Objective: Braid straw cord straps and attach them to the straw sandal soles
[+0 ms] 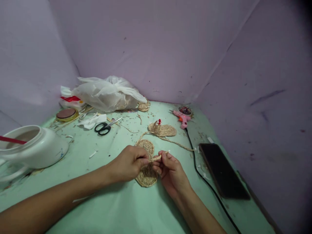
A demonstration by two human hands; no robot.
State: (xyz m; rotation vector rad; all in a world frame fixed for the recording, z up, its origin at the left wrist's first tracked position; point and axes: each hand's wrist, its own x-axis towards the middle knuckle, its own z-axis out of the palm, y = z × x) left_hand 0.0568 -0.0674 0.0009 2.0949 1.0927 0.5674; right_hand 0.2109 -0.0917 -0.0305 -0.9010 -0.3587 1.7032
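A coiled, sole-shaped piece of braided straw (147,178) lies on the green table between my hands. Above it, a short length of braided straw cord (155,159) stretches from one hand to the other. My left hand (131,162) is closed, pinching the cord's left part and covering the middle of the sole. Pinched around the cord's other end are the fingers of my right hand (170,170), just right of the sole. Beyond them sits a small finished straw slipper (165,130) with red and white beads, a loose straw cord trailing beside it.
A pink glue gun (183,119) lies at back right, its black cable (198,172) running forward past a phone (223,170). Black-handled scissors (104,127), a white pot (46,148), a round tin (67,113) and a plastic bag (109,94) are on the left.
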